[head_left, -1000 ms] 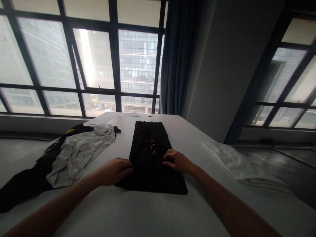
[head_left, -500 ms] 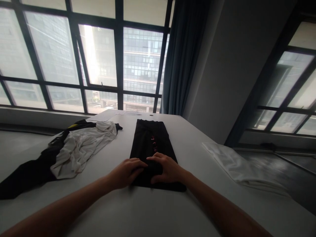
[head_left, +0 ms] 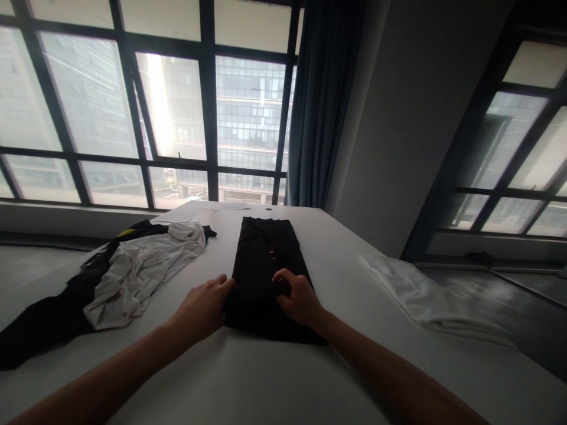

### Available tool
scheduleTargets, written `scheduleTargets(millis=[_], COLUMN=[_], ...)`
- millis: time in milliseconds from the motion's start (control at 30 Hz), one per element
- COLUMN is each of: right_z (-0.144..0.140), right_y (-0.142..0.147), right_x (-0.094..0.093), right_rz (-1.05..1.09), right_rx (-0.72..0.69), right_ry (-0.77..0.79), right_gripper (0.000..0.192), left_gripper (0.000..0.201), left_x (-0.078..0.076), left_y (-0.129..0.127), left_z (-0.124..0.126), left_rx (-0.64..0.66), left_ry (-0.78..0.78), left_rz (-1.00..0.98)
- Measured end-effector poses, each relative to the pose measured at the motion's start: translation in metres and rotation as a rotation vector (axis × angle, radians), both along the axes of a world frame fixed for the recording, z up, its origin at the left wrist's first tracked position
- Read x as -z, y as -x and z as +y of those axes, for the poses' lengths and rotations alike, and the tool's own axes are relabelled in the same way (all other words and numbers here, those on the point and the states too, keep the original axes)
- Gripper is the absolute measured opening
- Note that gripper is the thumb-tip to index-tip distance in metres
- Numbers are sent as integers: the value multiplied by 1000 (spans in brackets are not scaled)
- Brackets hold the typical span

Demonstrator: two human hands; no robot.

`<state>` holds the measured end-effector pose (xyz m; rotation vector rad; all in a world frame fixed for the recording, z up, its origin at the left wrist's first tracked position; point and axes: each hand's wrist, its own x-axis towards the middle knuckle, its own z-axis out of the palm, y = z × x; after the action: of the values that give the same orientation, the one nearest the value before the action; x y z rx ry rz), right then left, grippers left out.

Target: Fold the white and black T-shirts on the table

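Black folded garment (head_left: 266, 265) lies mid-table (head_left: 266, 383). Our left hand (head_left: 201, 310) has slid back to its left edge, right hand (head_left: 299, 298) pressing on top; both look flat, grip unclear.

A folded garment (head_left: 266, 265) is lying in the middle of the tabletop (head_left: 266, 383). A heap of clothes (head_left: 128, 274) is sitting to its left, a cloth (head_left: 425, 295) to its right, and papers (head_left: 199, 209) behind it.

The right hand (head_left: 297, 298) covers part of the red print (head_left: 273, 257) on the black garment (head_left: 266, 277), unreadable. Both forearms leave the bottom edge. The dark clothing (head_left: 39, 324) is cut off at left
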<state>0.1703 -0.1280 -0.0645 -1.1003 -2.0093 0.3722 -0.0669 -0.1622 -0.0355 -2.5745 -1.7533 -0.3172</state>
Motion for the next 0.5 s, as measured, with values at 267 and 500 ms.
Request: scheduleTargets(millis=[267,500], right_z=[-6,-8], right_y=[4,0], right_x=[-5,-11], right_rz=[-178,-318], right_rx=[-37,-57], right_ry=[69,141], right_gripper=[10,12], left_gripper=[27,20], left_x=[-9,-11], left_y=[14,15], left_z=[11,-1], left_rx=[42,163], left_ry=[-75,159], left_rz=[-396,-4])
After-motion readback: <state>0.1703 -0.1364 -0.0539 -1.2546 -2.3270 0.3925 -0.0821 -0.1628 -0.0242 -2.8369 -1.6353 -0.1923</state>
